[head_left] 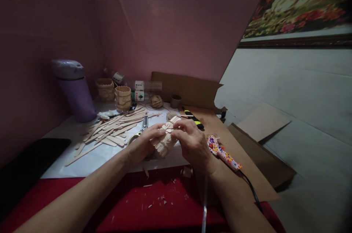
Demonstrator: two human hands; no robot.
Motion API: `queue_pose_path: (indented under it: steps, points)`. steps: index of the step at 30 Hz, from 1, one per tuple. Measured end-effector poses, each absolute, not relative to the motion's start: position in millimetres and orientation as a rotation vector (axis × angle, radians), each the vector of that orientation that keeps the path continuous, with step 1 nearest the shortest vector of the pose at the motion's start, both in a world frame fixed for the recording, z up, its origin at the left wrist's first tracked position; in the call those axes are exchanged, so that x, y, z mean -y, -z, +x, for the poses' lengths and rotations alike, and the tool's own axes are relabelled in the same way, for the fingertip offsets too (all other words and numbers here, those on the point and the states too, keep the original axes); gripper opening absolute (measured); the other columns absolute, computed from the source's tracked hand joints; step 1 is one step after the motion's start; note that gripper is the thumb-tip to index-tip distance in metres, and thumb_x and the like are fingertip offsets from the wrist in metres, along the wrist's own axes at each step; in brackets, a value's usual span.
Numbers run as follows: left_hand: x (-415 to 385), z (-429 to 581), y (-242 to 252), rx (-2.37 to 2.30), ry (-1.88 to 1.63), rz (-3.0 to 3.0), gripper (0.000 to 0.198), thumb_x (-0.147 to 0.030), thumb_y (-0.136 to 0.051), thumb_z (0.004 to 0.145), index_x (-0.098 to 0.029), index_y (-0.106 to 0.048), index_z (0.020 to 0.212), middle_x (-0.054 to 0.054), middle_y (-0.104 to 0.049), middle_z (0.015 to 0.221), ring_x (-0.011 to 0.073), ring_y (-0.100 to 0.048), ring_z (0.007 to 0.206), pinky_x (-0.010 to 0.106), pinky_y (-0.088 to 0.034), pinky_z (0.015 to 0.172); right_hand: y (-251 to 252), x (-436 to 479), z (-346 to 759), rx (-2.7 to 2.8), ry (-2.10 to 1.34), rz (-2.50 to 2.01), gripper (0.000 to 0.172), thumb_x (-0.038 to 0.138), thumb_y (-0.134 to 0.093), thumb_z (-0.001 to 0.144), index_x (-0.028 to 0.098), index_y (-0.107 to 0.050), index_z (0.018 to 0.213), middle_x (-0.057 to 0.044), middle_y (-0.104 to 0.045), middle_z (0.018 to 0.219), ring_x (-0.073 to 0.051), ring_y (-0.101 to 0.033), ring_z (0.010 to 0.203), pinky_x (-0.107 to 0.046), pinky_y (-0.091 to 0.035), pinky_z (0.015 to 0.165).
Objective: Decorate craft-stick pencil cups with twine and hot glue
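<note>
A small pot made of pale craft sticks (164, 146) is held between my two hands, tilted, with a petal-shaped pattern of short wooden pieces on its side. My left hand (145, 142) is closed round its left side. The fingers of my right hand (192, 143) are pinched together against its upper right; whether they also hold a small piece is hidden. Just left of the pot lie scissors (143, 126), partly covered by my left hand. A flower-patterned glue gun (226, 156) rests on cardboard beside my right wrist.
Loose craft sticks (110, 132) are heaped on white paper at left. Behind them stand two wooden pots (123, 99), a purple tumbler (75, 95) and a twine ball (156, 101). A yellow-black utility knife (195, 120) lies beyond my right hand. Scraps dot the red cloth (137, 207).
</note>
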State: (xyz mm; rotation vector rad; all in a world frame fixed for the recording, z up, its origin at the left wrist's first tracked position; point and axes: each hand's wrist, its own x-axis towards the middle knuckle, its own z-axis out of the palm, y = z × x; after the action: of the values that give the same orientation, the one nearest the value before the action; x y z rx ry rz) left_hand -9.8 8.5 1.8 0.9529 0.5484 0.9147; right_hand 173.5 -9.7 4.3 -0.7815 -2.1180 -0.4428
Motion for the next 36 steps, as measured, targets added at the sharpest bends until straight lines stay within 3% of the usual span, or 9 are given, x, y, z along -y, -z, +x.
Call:
queue_pose_path:
  steps: [7, 19, 29, 36]
  points:
    - [-9.6, -11.9, 1.5, -0.571, -0.881, 0.980, 0.048, -0.033, -0.079, 0.070, -0.013, -0.065, 0.111, 0.010, -0.070, 0.097, 0.0222, -0.064, 0.084, 0.029, -0.046, 0.071, -7.4, 10.9, 173.8, 2.133, 0.490, -0.750, 0.025, 0.005, -0.046, 0.093, 0.019, -0.067, 0.091, -0.010, -0.064, 0.100, -0.022, -0.056, 0.097, -0.037, -0.054, 0.080]
    - [-12.0, -12.0, 4.8, -0.560, -0.873, 1.093, 0.035, -0.037, -0.075, 0.074, -0.011, -0.067, 0.096, 0.009, -0.068, 0.088, 0.0211, -0.062, 0.079, 0.028, -0.043, 0.067, -6.9, 11.1, 172.4, 2.118, 0.534, -0.734, 0.026, 0.005, -0.048, 0.095, 0.020, -0.069, 0.091, -0.008, -0.063, 0.097, -0.021, -0.057, 0.098, -0.034, -0.056, 0.081]
    - [-11.7, -14.5, 3.0, -0.564, -0.852, 1.102, 0.035, -0.033, -0.072, 0.073, -0.012, -0.067, 0.100, 0.009, -0.067, 0.087, 0.0202, -0.061, 0.077, 0.027, -0.044, 0.066, -3.2, 11.1, 171.5, 2.102, 0.493, -0.767, 0.028, 0.005, -0.050, 0.094, 0.023, -0.071, 0.093, -0.007, -0.064, 0.096, -0.021, -0.057, 0.100, -0.035, -0.055, 0.081]
    - [-12.0, -13.9, 2.0, -0.553, -0.831, 1.092, 0.048, -0.035, -0.077, 0.069, -0.011, -0.067, 0.108, 0.010, -0.068, 0.093, 0.0199, -0.061, 0.080, 0.028, -0.045, 0.067, -2.5, 10.5, 172.0, 2.086, 0.498, -0.733, 0.027, 0.005, -0.049, 0.094, 0.021, -0.071, 0.094, -0.008, -0.063, 0.096, -0.021, -0.056, 0.099, -0.035, -0.056, 0.081]
